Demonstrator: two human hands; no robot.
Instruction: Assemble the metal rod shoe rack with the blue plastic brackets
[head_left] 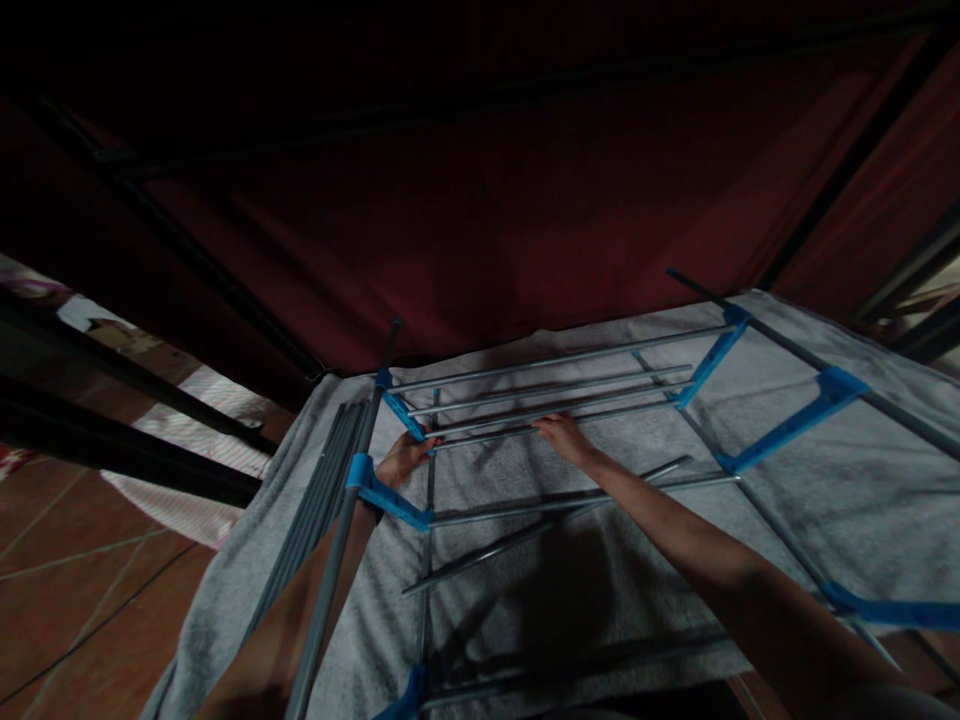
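A rack frame of grey metal tubes and blue plastic brackets [780, 425] stands over a grey cloth. My left hand [405, 460] is closed at the left end of a thin metal tube, beside a blue bracket [405, 415]; its fingertips are partly hidden there. Farther right, my right hand [564, 440] pinches the same tube [487, 436] along its length. More crossbars [555, 387] run parallel behind it. In front of the hands, a loose tube [480, 556] lies slantwise across the frame.
Several spare tubes [319, 500] lie side by side on the grey cloth [247, 570] at the left. A dark red panel [510, 220] with black bars rises behind. Tiled floor [82, 560] and a striped cloth [176, 490] show at the left.
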